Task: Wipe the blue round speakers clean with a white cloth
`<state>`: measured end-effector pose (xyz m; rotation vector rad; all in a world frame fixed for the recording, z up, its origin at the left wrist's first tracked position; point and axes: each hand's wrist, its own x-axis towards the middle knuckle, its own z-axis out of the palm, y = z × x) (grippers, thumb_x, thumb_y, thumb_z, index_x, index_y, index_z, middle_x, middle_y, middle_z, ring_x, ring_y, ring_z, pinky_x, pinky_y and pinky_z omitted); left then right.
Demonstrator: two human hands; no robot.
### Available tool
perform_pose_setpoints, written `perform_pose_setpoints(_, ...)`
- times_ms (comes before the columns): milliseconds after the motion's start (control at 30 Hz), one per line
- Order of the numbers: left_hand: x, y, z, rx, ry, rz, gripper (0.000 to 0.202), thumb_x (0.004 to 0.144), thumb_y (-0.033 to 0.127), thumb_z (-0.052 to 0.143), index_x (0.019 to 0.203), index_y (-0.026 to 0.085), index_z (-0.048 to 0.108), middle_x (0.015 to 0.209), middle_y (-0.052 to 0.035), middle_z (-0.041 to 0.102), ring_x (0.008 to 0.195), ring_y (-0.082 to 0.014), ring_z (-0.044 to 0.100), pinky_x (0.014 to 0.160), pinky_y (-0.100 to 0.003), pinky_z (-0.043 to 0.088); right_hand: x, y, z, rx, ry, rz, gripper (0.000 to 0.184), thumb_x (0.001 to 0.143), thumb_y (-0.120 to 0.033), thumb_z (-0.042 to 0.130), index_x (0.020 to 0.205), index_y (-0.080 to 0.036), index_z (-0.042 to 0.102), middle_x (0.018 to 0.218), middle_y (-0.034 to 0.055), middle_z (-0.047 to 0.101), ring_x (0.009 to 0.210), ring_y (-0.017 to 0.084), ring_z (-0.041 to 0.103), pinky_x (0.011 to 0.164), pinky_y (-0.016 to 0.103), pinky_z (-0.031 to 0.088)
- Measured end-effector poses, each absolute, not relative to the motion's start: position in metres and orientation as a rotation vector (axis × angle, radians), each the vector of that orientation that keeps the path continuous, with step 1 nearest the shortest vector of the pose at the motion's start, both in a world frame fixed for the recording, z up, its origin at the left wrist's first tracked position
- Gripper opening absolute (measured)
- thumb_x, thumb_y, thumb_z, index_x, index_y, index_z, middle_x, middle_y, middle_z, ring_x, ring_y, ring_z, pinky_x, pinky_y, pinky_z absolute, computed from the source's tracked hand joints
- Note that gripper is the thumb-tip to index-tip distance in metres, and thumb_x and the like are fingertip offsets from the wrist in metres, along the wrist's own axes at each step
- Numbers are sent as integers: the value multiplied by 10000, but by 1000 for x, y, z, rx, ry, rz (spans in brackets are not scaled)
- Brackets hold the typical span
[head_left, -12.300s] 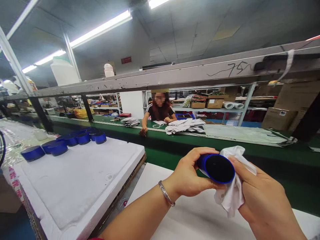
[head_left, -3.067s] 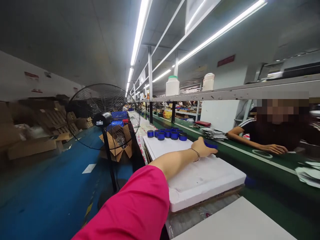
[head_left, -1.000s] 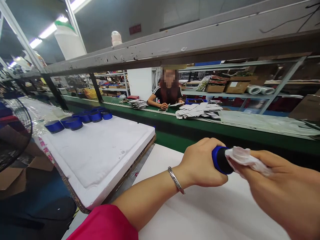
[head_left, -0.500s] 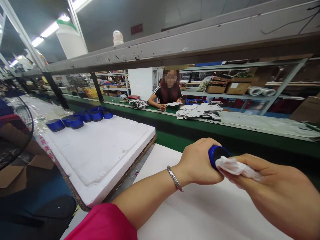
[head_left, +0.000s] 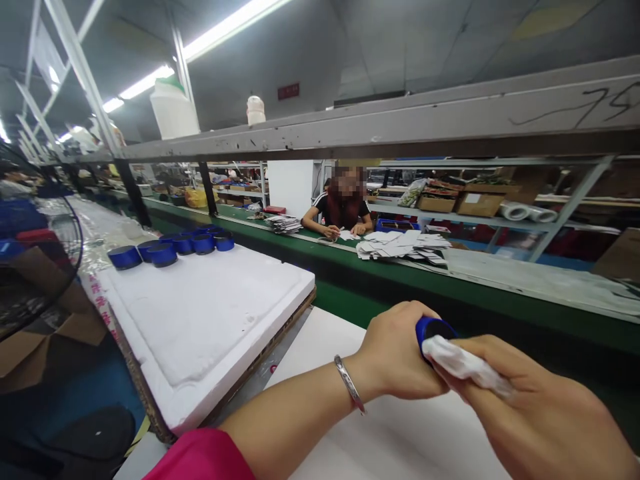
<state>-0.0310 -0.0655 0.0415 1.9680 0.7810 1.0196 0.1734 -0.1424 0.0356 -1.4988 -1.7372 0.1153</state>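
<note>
My left hand (head_left: 400, 350) is wrapped round a small blue round part (head_left: 431, 329), held above a white sheet (head_left: 340, 347) in front of me. My right hand (head_left: 535, 413) presses a crumpled white cloth (head_left: 463, 363) against the part's face, fingers closed on the cloth. Most of the blue part is hidden by both hands. A metal bracelet (head_left: 349, 384) sits on my left wrist.
To the left a white foam board (head_left: 210, 313) carries several blue round parts (head_left: 170, 250) at its far end. A green conveyor belt (head_left: 380, 277) runs behind, with paper stacks (head_left: 405, 245). A person (head_left: 343, 207) sits across it. A fan (head_left: 35, 260) stands at far left.
The view has tilted up slightly. My right hand has slid the cloth further over the blue part, covering more of its face. My left hand keeps its grip.
</note>
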Motion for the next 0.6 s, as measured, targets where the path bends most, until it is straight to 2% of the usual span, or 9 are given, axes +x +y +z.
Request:
perform_pose_setpoints(67,-30,-64,40,1972,791,1005,621,523,269,918,1088,277,659,1214,-50,756,1092,-332,755,1052,-522,685,175,-141,33,-1543,-1718,146,414,924,-705,695,890,-328,862,819,14,786,586,251,705,491,312,528)
perform_pose_setpoints(133,-28,-64,39,1951,815,972,599,541,277,903,1087,279,658,1221,-51,751,1089,-336,756,1030,-536,694,179,-139,31,-1623,-1658,106,430,908,-719,717,903,-318,874,797,22,785,551,258,699,448,312,507)
perform_pose_setpoints(267,-25,-62,36,1964,794,975,593,536,302,928,1060,271,651,1175,-47,746,1065,-328,757,1025,-530,696,187,-137,29,-1487,-1790,113,431,995,-694,667,1009,-323,886,985,23,840,664,250,750,546,303,588)
perform_pose_setpoints(367,-24,-61,35,1973,807,969,596,530,288,921,1069,275,664,1176,-48,743,1054,-327,753,987,-522,705,189,-136,29,-1529,-1747,148,505,968,-782,675,912,-318,868,799,7,777,598,246,710,500,297,561)
perform_pose_setpoints(433,-24,-60,35,1945,825,968,589,529,284,916,1061,275,664,1169,-44,740,1037,-320,748,969,-518,708,186,-137,31,-1598,-1674,93,456,959,-740,693,913,-322,869,726,1,737,552,240,673,484,300,542)
perform_pose_setpoints(533,-24,-59,34,1946,805,978,625,492,250,928,1056,273,660,1172,-38,736,1054,-316,742,1016,-519,693,176,-139,33,-1525,-1777,161,382,951,-666,700,941,-324,869,808,9,777,596,247,699,529,313,565)
perform_pose_setpoints(600,-24,-60,35,1955,810,985,627,487,230,920,1059,272,667,1171,-36,736,1039,-306,736,1007,-512,689,175,-139,32,-1508,-1753,164,404,957,-692,684,908,-330,857,847,9,794,619,260,713,549,337,579)
